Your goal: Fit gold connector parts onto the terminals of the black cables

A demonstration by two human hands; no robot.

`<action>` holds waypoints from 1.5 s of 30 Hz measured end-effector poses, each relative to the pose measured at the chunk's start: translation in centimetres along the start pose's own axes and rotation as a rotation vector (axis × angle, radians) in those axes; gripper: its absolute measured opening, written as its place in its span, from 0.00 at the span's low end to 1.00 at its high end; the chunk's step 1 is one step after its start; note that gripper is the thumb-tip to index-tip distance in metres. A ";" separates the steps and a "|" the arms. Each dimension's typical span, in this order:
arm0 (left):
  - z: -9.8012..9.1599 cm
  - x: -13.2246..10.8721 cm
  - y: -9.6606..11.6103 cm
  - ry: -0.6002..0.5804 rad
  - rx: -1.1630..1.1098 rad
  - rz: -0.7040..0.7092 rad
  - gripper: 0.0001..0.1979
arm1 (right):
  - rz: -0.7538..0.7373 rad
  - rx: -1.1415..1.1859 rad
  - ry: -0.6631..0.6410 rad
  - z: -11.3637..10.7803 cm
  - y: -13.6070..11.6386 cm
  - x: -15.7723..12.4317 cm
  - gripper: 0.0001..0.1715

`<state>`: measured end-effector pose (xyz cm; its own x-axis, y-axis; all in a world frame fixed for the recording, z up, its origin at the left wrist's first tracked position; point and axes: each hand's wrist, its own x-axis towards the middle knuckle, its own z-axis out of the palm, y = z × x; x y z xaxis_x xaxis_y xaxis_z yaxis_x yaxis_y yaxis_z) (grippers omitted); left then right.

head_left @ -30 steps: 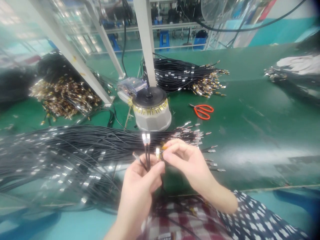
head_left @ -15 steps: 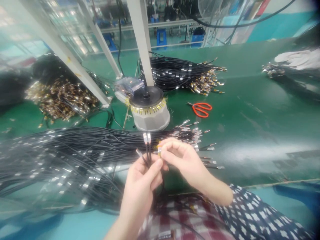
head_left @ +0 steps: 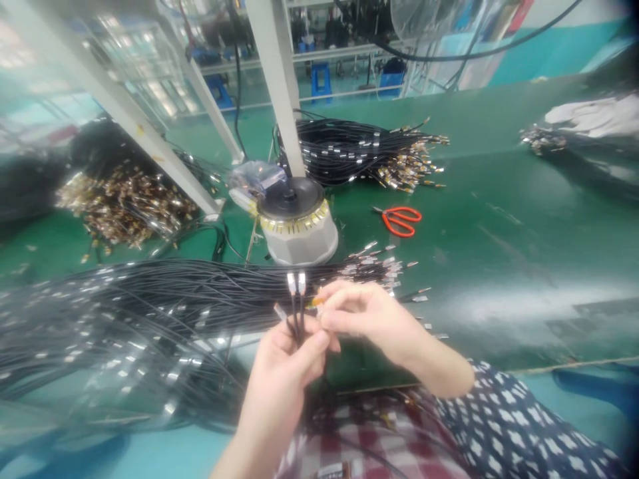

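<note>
1. The left hand [head_left: 284,369] is closed: thumb and forefinger pinch a few thin black cables with silver metal end sleeves [head_left: 295,303], which stand nearly upright out of the grip, their long axis running toward twelve o'clock.
2. The right hand [head_left: 367,319] sits just beside them at three o'clock, fingers curled shut around a small yellowish metal part [head_left: 316,302]. It is mostly hidden, so what it is cannot be told.
3. That small part lies close to the upright cable tips, a little below them and to their right; both hands nearly touch, and the right is the nearer to the tips' free side.
4. Behind the hands, a large loose bundle of black cables with silver sleeves [head_left: 150,299] lies across the green bench [head_left: 499,219], its long axis from nine to three o'clock.
5. At twelve o'clock stands a round grey-white dispenser with a black top and yellow-marked rim [head_left: 297,223].
6. Orange-handled scissors [head_left: 399,219] lie at about one o'clock, well apart from the hands.
7. Further off, another black cable bundle with gold connectors [head_left: 359,150] lies at twelve to one o'clock, and a heap of gold-coloured connectors [head_left: 124,203] at ten o'clock.
</note>
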<state>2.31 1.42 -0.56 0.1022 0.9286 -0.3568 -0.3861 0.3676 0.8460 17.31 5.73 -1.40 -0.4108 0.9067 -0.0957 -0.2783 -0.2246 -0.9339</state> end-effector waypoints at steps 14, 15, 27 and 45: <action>1.0 0.0 -0.2 -0.026 0.006 -0.048 0.18 | -0.181 -0.225 0.218 0.1 -1.2 0.8 0.10; 1.0 0.1 -0.2 0.014 -0.003 -0.022 0.17 | -0.196 -0.249 0.212 0.2 -1.3 0.8 0.09; 0.1 0.0 -0.1 0.080 0.004 0.017 0.12 | -0.215 -0.350 0.126 0.0 -1.6 0.1 0.05; 0.5 -0.5 0.0 0.185 0.005 0.110 0.15 | -0.066 0.157 0.113 1.1 0.1 -0.6 0.19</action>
<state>2.74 0.97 -0.11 -0.1107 0.9378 -0.3289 -0.3808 0.2657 0.8856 16.61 4.81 -1.09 -0.2896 0.9536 -0.0825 -0.4367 -0.2084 -0.8751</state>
